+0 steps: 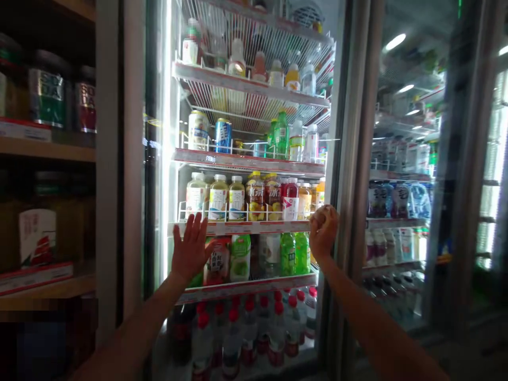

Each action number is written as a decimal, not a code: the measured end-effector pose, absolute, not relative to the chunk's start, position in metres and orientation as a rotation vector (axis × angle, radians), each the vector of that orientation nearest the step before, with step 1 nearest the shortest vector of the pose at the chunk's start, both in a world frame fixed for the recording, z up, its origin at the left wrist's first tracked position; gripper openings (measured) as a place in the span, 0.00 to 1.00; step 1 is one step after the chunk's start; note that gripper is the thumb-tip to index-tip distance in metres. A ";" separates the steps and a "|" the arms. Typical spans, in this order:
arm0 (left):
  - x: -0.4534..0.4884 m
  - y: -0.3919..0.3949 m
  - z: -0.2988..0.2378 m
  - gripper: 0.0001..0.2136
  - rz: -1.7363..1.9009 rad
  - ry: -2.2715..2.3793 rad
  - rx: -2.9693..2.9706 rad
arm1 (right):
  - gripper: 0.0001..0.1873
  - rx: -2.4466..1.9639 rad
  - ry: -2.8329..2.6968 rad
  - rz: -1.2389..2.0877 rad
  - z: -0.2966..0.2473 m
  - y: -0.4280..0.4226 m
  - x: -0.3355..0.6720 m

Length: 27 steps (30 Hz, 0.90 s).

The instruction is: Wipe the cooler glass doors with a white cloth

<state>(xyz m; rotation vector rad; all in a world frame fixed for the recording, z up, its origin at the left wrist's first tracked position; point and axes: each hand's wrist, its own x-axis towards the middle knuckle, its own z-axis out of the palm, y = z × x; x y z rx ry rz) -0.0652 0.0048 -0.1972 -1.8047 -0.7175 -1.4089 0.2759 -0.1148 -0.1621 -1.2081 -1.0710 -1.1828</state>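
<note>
My left hand (190, 250) is raised with its fingers spread, palm toward a lit drinks fridge. It holds nothing and appears in front of the edge of a shelf (254, 227); whether it touches anything I cannot tell. My right hand (324, 233) is closed, its fingers curled, beside the fridge's right metal frame (351, 174). What it holds, if anything, cannot be made out. Between the hands stand dark iced tea bottles (254, 197), pale tea bottles (218, 198) and a red drink bottle (290, 200). Lower down are green bottles (288, 254) and a green-and-white package (240, 257).
Clear bottles with red caps (233, 338) fill the bottom. Higher shelves carry cans, such as a blue can (223, 135), and a green bottle (282, 135). A wooden shelf (47, 150) with soda jars (47, 90) stands left. Another glass-fronted fridge (405, 159) is to the right.
</note>
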 end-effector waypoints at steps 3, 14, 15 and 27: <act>-0.065 0.005 -0.198 0.33 -1.413 -0.737 -1.823 | 0.24 -1.146 -1.062 -1.124 -0.162 -0.098 0.229; -0.067 -0.002 -0.196 0.32 -1.366 -0.774 -1.854 | 0.19 -1.138 -1.096 -1.143 -0.122 -0.106 0.210; -0.066 -0.003 -0.197 0.32 -1.379 -0.775 -1.849 | 0.20 -1.152 -1.056 -1.144 -0.124 -0.107 0.222; -0.072 -0.010 -0.197 0.31 -1.340 -0.755 -1.882 | 0.24 -1.156 -1.693 -1.273 -0.198 -0.080 0.158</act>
